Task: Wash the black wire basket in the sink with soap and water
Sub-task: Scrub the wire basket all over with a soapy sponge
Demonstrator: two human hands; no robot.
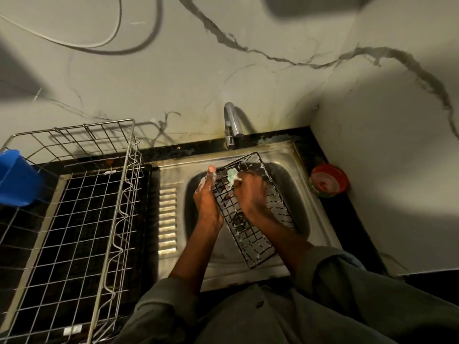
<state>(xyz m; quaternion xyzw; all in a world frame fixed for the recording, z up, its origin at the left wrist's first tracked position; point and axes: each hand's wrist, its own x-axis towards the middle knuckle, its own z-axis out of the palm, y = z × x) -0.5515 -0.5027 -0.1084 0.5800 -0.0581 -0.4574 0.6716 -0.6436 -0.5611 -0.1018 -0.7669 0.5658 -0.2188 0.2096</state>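
**Scrubbing the wire basket over the sink**

My grey sleeves (173,301) are closest to me, low in the view. My two bare arms reach out from them, over the metal sink (320,234).

The black wire basket (258,242) is in the sink, tilted up on its side. Its near end sits by the sink's front edge and its far end points up toward the tap (232,125). White soap foam sticks to its wires.

My left hand (207,194) holds the left edge of the basket. The thumb points up along the rim, and there is foam on my fingers. My right hand (249,192) is inside the basket, curled tight around a green scrub pad (233,177) and pressing it on the wires near the far end.

To my left, on the black desk (347,204), stands a big silver wire rack (99,219). A blue plastic tub (17,180) hangs over its far left corner.

To my right, just beside the sink, sits a small red bowl (329,180) in the corner.

Farther back, the tap curves over the sink. Behind it is a pale marble wall (173,83) with dark lines. A cable (99,44) loops across it, high up on the left.
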